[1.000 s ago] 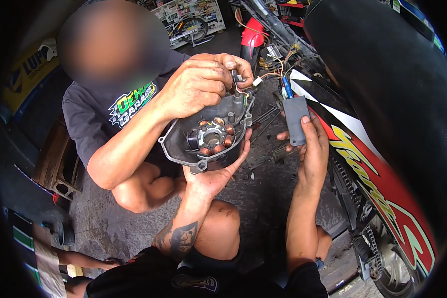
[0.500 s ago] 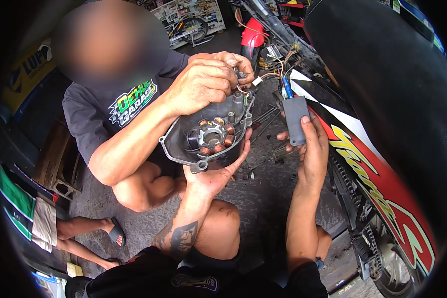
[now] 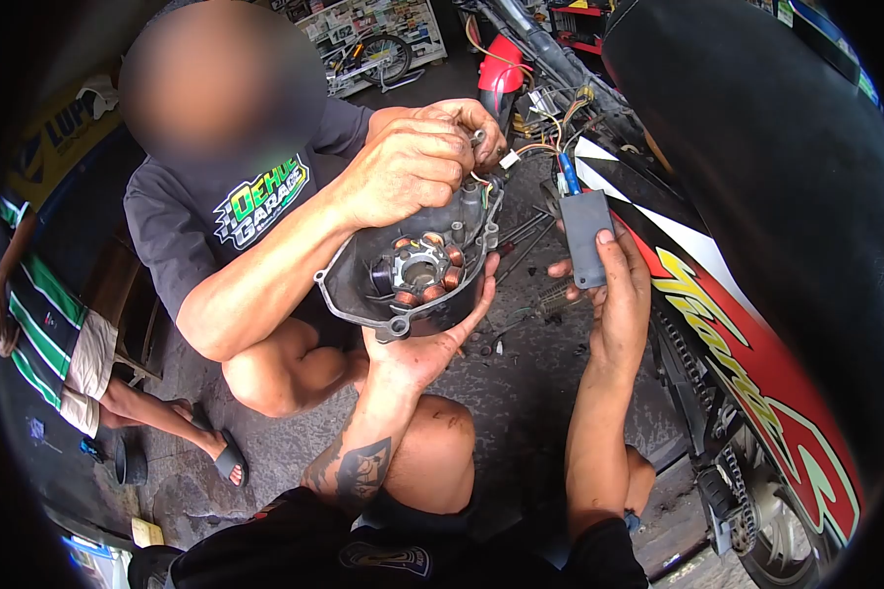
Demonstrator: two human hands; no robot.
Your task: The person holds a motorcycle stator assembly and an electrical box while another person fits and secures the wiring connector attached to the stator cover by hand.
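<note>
My left hand (image 3: 413,355) supports a black engine cover (image 3: 354,285) from below, its fingers along the near right side. Inside the cover sits a stator (image 3: 424,270) with copper coils. A co-worker's two hands (image 3: 413,162) are at the cover's far edge, pinching a small part by the thin wires; their fingers partly hide it. In my right hand (image 3: 619,285) is a flat grey rectangular box (image 3: 586,240), gripped between thumb and fingers. A blue connector (image 3: 569,175) with wires joins its top end. A white connector plug (image 3: 509,159) hangs between the cover and the box.
A motorcycle with a red, white and black side panel (image 3: 727,324) and black seat (image 3: 756,98) stands close on the right, its chain (image 3: 683,363) exposed. Tools (image 3: 525,236) lie on the dark floor. The co-worker (image 3: 236,216) squats opposite; another person (image 3: 69,334) stands at left.
The co-worker's fingers have shifted slightly at the cover's far edge. The person at left has come further into view. My hands, the cover and the grey box stay nearly still.
</note>
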